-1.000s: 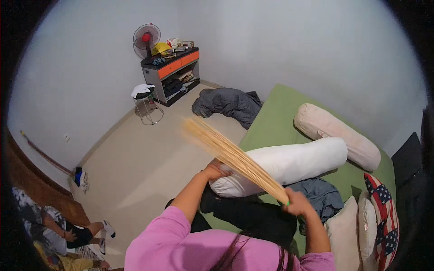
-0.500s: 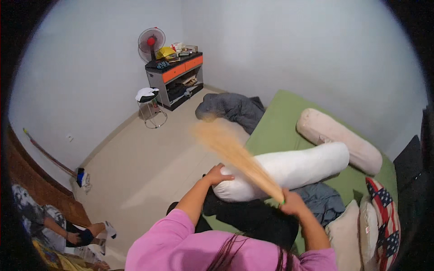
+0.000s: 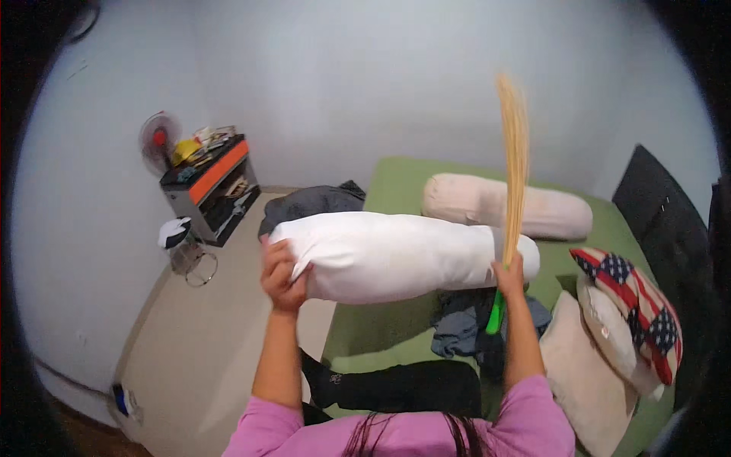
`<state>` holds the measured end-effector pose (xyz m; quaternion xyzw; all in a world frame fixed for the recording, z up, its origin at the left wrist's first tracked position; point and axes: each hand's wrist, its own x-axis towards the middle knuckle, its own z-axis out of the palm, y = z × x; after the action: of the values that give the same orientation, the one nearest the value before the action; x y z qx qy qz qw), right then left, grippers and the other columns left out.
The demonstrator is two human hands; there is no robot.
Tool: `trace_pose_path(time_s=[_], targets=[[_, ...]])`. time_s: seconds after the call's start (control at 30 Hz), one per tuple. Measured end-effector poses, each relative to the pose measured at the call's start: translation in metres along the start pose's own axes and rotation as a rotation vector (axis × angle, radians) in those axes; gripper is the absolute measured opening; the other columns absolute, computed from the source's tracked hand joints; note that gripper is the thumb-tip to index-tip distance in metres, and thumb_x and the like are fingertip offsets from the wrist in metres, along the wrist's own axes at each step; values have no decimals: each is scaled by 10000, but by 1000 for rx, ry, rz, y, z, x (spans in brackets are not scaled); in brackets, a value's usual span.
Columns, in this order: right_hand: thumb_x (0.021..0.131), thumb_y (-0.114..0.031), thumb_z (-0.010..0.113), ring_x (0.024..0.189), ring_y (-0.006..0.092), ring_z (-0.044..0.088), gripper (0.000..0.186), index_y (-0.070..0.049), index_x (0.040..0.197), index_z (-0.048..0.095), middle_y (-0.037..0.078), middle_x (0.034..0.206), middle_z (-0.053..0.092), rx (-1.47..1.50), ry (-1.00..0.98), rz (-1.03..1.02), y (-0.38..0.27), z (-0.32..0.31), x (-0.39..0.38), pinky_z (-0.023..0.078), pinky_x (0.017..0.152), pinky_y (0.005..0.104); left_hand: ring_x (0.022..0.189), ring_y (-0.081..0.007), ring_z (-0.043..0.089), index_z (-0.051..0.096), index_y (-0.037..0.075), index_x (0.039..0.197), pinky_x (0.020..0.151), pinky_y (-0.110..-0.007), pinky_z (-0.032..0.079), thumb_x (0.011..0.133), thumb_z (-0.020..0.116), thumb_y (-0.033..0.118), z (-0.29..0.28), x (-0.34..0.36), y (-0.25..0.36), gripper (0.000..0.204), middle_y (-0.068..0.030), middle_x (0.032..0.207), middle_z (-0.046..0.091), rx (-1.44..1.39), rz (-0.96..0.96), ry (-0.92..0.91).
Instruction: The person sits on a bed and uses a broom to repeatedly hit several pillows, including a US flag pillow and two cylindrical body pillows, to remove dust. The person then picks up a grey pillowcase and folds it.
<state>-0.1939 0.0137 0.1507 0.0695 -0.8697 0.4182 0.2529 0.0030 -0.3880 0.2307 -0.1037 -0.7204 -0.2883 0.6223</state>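
White bolster (image 3: 388, 255) is over the green bed (image 3: 400, 179), left hand (image 3: 283, 282) clenched on its left-end cover, right hand (image 3: 510, 276) wrapped round the stick broom (image 3: 514, 167) at its right end; likely soft, bulky, fairly light, best gripped by bunched end fabric.

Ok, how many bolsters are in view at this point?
2: the white bolster, gripped at its left end by the left hand, and the pale pink bolster lying toward the far side of the green mattress. No others show.
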Motion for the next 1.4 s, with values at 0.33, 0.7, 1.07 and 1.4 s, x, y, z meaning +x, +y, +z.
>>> trace_pose_path(time_s=[0.33,0.7,1.07,1.4], targets=[[658,-205,534,912,341,536,488,70,1051,445,242,975,537,-336,-662,347,-9,30,-46,412,805,403,1159,-298,342,528,41,593,947,-381,267,624,615,176,-68,-199,-54,163,-92,1215,435,155,-629,-880],[604,-93,573,785,374,547,463,2,1014,379,238,1178,363,-359,-750,-316,-95,-5,-79,443,684,436,1085,-281,395,294,74,1250,918,-369,306,729,606,200,-56,-209,-100,620,-165,1182,406,508,-996,-594],[685,-101,481,647,298,571,246,-16,910,428,146,807,502,-402,-443,-386,-2,94,-30,470,573,404,1031,-254,436,268,7,1234,856,-339,363,766,497,148,-71,-210,-92,540,-160,1152,424,-31,-1425,-401],[685,-87,477,773,291,549,205,-66,888,464,127,835,521,-365,-17,-570,-25,-57,138,465,651,395,1031,-236,440,297,-19,1213,867,-324,356,804,473,190,107,-155,-104,492,-150,1155,430,-155,-1161,-388]])
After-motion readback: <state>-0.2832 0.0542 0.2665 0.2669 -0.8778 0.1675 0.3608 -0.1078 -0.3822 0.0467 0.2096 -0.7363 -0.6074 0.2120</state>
